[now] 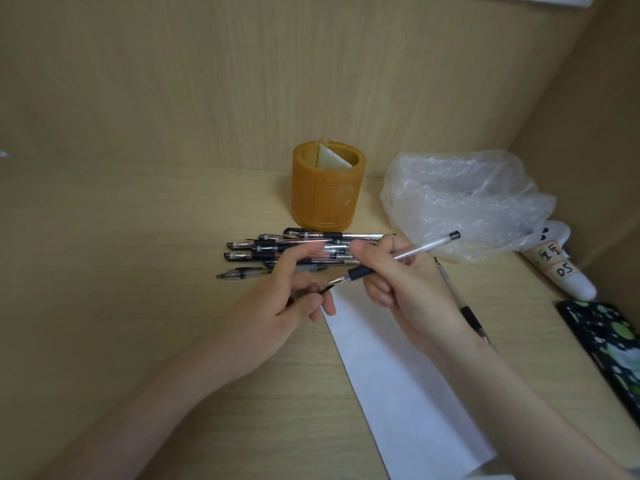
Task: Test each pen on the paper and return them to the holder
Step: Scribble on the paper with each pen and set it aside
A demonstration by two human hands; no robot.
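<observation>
My right hand (403, 289) grips an uncapped clear gel pen (412, 252), its metal tip pointing left toward my left hand (287, 292). The left hand's fingers curl round a small dark pen cap (323, 289) just off that tip. A strip of white paper (398, 375) lies on the desk under both hands. Several capped black gel pens (294, 249) lie piled behind the hands. The amber cylindrical pen holder (327, 185) stands upright behind the pile, no pens visible in it. One more pen (464, 303) lies on the desk, partly hidden by my right hand.
A crumpled clear plastic bag (464, 202) sits right of the holder. A white labelled tube (561, 268) and a black phone with green dots (609, 344) lie at the right edge. Wooden walls close the desk (121, 271) at back and right.
</observation>
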